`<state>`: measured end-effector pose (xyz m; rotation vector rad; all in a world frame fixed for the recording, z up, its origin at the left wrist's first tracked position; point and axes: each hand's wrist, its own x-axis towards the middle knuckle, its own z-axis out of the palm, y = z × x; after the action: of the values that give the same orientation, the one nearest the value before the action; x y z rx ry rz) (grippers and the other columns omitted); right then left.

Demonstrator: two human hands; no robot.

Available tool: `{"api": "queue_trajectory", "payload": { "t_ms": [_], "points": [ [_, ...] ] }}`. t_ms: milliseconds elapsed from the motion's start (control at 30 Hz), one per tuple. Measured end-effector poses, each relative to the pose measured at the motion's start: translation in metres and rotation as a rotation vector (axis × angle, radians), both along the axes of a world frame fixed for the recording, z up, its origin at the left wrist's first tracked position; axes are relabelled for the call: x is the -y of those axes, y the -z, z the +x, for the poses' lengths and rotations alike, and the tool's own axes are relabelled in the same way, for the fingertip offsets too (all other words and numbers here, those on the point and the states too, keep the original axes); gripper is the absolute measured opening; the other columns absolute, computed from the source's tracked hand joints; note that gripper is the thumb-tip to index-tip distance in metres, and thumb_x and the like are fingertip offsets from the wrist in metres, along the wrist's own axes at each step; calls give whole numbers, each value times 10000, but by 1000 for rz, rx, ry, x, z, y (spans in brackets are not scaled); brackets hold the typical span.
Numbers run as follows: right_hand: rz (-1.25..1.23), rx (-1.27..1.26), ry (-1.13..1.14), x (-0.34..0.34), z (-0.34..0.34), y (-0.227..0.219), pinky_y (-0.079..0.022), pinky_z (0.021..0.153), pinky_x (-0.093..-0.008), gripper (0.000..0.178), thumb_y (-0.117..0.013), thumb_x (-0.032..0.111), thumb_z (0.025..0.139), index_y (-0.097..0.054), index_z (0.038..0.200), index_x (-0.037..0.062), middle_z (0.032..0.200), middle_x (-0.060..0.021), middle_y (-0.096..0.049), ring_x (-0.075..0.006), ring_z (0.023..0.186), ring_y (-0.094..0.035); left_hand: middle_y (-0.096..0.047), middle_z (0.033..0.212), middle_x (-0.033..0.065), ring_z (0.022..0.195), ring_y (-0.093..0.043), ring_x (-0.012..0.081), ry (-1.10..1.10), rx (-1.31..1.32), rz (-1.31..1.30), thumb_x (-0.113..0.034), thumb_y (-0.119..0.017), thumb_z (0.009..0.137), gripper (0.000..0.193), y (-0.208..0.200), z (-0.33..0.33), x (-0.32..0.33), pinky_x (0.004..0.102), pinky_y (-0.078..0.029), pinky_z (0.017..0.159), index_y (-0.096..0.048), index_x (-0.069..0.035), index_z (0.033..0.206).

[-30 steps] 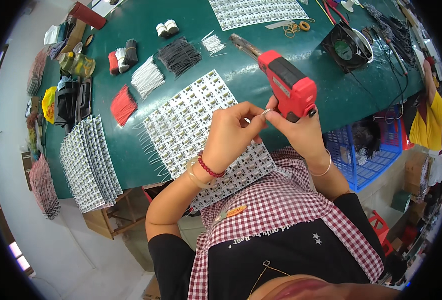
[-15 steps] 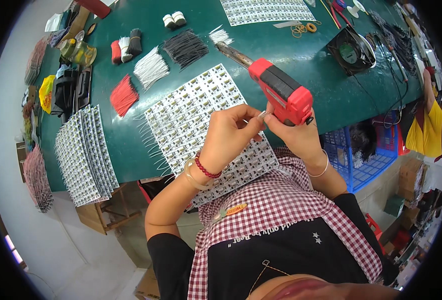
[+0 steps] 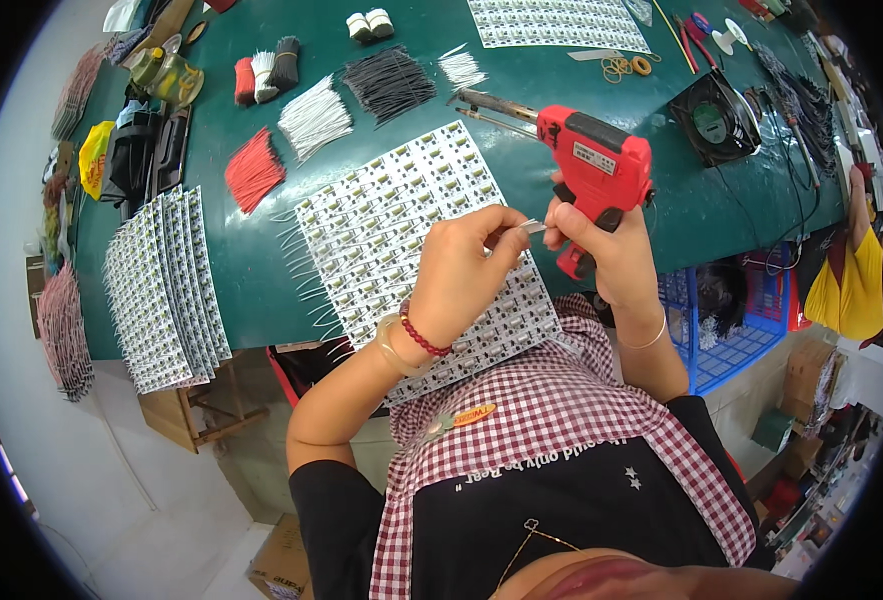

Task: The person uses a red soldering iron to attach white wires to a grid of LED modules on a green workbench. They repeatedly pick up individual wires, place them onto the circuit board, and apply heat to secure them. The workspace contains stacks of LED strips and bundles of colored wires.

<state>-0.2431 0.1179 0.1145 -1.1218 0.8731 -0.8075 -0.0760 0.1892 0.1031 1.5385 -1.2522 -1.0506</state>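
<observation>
My left hand (image 3: 467, 265) pinches a few short white wires (image 3: 534, 227) between thumb and fingertips, above a sheet of small circuit boards (image 3: 387, 215). In my right hand (image 3: 617, 255) is a red and black soldering gun (image 3: 600, 158), its metal tip pointing to the far left over the table. The right fingertips are close to the free ends of the wires; whether they touch is hard to tell. Along the board sheet's left edge, several thin white wires stick out. The sheet's near part lies under my left forearm and against the checked apron.
On the green table (image 3: 522, 75) lie loose piles of red wires (image 3: 256, 172), white wires (image 3: 316, 118) and black wires (image 3: 390, 85). Stacked board sheets (image 3: 162, 295) stand at the left. A black fan (image 3: 714, 120) sits at the right, above a blue crate (image 3: 727, 345).
The soldering gun has turned more sideways and moved slightly right with my right hand. My right fingers have drawn back a little from the left hand, which still pinches the wires.
</observation>
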Motion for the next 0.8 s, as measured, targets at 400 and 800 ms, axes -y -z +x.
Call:
{"api": "queue_trajectory", "payload": {
  "t_ms": [400,800],
  "points": [
    [-71,-86,-61,1,1,7,-498,617,-236,266,-768,99,844,-641,1053,-6,830,-17,-655,-77,679,-605,-715,752,66,611,-656,82,27,-48,8,-92,-654,914,135,2,2,1,221,-510,551,-705,29,945],
    [-59,-56,-28,-6,2,-6,-531,671,-255,379,-677,93,909,-544,1239,-40,874,-57,-663,-129,742,-661,-633,812,92,732,-625,258,-120,442,-273,-33,-709,808,73,26,58,-20,343,-491,661,-699,-38,880]
  ]
}}
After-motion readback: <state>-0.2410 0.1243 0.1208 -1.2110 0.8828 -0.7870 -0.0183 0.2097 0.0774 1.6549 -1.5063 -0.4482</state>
